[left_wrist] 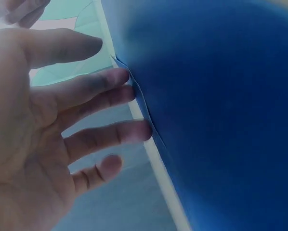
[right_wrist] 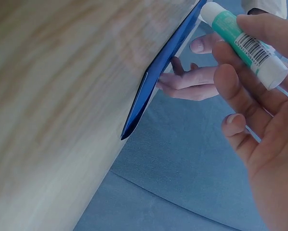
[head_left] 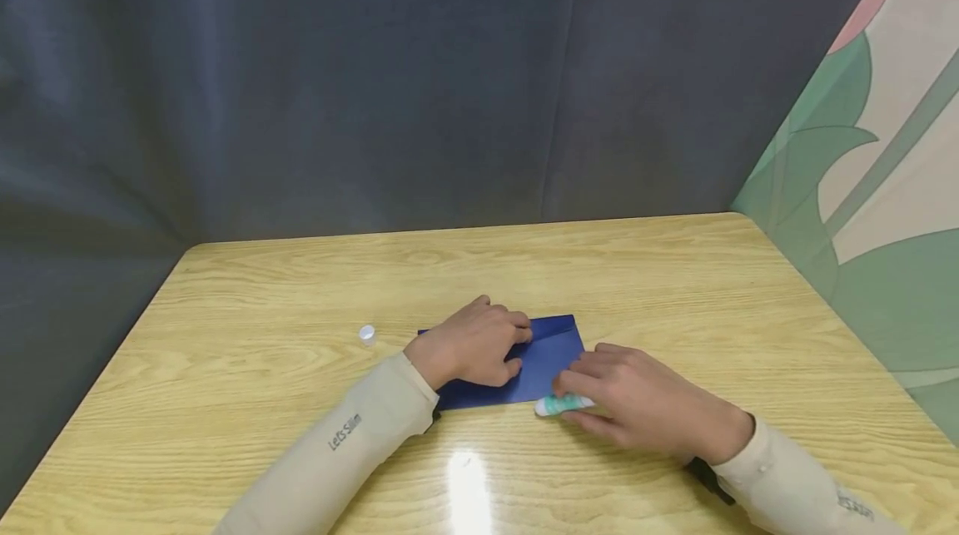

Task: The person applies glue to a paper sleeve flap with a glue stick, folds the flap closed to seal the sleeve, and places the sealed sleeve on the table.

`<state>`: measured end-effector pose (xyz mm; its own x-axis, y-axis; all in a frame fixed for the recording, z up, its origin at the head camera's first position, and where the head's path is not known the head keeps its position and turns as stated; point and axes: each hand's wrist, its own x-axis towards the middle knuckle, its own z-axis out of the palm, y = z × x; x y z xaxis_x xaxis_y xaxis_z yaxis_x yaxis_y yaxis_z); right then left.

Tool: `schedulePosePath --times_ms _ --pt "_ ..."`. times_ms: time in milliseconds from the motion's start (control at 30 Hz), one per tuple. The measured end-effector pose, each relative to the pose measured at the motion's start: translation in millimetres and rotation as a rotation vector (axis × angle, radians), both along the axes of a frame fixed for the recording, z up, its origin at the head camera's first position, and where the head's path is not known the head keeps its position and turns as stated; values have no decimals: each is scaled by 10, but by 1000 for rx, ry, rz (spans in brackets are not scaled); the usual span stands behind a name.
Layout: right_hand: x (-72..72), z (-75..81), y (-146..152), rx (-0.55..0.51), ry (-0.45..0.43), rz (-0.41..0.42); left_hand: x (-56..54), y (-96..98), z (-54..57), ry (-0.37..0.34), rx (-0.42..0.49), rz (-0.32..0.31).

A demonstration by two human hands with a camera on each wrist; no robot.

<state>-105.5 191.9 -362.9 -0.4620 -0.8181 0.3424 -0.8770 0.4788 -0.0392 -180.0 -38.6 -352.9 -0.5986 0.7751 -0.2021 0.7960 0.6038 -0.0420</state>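
A dark blue paper envelope [head_left: 553, 359] lies on the table, its folded flap [head_left: 553, 325] along the far side. My left hand [head_left: 476, 344] rests over the envelope's left part and hides much of it. Seen from the left wrist, its fingertips [left_wrist: 143, 130] touch the paper by a slightly lifted edge, fingers mostly extended. Just past the envelope's near right corner, my right hand [head_left: 633, 398] grips a white and green glue stick [head_left: 560, 406] between thumb and fingers. A barcode shows on the glue stick's label [right_wrist: 254, 49] in the right wrist view.
A small white cap [head_left: 367, 334] stands on the wooden table [head_left: 262, 302], left of the envelope. A dark curtain [head_left: 419, 86] hangs behind the table. On the right is a wall panel with a leaf pattern [head_left: 884, 185].
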Motion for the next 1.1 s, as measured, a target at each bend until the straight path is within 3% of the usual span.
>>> schedulePosePath --times_ms 367,667,1100 --pt "-4 7 -9 -19 15 12 6 2 0 9 -22 -4" --pt "4 -5 -4 -8 -9 0 -3 116 14 9 -69 5" --pt "15 -30 -19 -17 3 -4 -27 173 -42 -10 -89 25"
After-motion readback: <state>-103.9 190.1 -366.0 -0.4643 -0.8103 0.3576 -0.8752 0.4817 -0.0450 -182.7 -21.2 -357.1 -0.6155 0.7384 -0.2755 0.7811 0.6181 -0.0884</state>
